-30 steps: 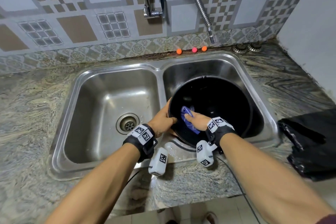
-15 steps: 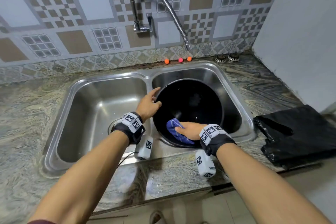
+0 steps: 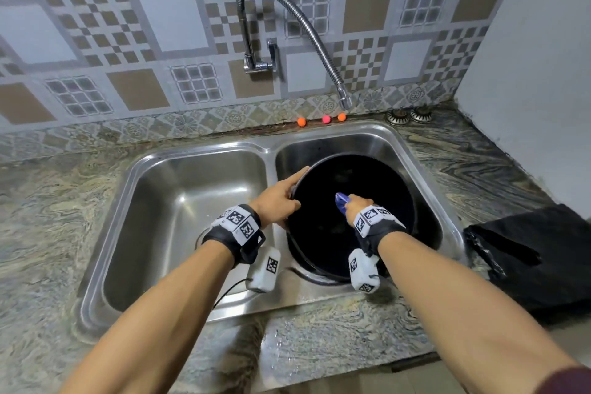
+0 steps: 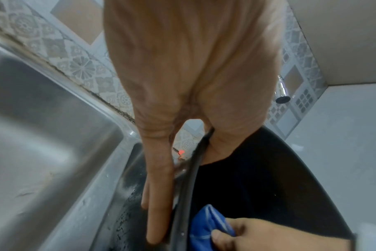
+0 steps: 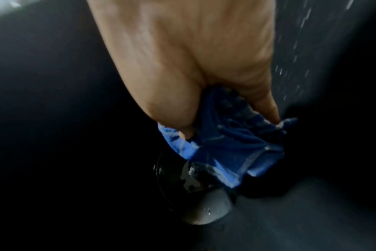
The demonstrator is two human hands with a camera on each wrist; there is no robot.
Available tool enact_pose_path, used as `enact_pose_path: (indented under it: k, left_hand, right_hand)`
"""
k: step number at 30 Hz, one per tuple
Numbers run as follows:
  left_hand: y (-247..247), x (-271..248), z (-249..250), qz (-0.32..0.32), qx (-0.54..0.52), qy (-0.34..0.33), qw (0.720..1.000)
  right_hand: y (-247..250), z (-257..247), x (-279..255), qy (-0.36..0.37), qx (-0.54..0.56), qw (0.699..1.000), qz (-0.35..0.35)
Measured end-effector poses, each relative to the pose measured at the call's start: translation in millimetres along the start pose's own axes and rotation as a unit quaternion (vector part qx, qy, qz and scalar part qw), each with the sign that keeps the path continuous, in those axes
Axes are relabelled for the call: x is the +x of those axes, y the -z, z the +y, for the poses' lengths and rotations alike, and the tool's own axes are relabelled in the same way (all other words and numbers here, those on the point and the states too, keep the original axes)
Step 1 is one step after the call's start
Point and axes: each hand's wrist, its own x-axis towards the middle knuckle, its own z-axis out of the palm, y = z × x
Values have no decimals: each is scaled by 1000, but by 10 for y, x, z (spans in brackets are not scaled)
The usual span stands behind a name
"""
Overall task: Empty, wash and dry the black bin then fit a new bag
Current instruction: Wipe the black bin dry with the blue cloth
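Observation:
The black bin (image 3: 396, 189) stands in the right basin of the steel sink (image 3: 192, 169), its round mouth facing up. My left hand (image 3: 281, 198) grips the bin's left rim (image 4: 195, 178), thumb inside, fingers (image 4: 157, 195) down the outer wall. My right hand (image 3: 355, 205) is inside the bin and holds a bunched blue cloth (image 5: 232, 149) against the inner wall; the cloth (image 3: 340, 200) shows as a small blue tip in the head view. Water drops glint on the bin's floor (image 5: 206, 208).
A folded black bag (image 3: 540, 253) lies on the granite counter (image 3: 319, 345) at the right. The flexible tap (image 3: 307, 32) arcs over the right basin, not running. Three small coloured balls (image 3: 323, 119) sit on the sink's back ledge. A white wall (image 3: 537, 73) closes the right side.
My right hand with the cloth has moved from the bin's near rim deeper inside. My left hand has shifted along the left rim and now grips it.

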Motion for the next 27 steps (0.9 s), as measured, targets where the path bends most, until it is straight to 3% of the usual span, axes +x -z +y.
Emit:
enact_pose_path:
  k: [3,9,13,16,27]
  left_hand:
    - [1,13,-86,-13,-71,10,997]
    - [-126,66,-357,-30,-141,41,989]
    - [-238,162,-439,-18,-185,47,982]
    - [-312,219,-466,-1,-201,47,978]
    - [-453,81,-393,66,-276,42,958]
  right_hand:
    - [-81,-66,157,-7,-29,1000,-5]
    - [-369,74,360,38,-119,988,-91]
    - [-367,64,321,23,-21,997,-78]
    - [-403,23,232,25,49,992,-109]
    - [-360,-121,-97,85,136,980,-115]
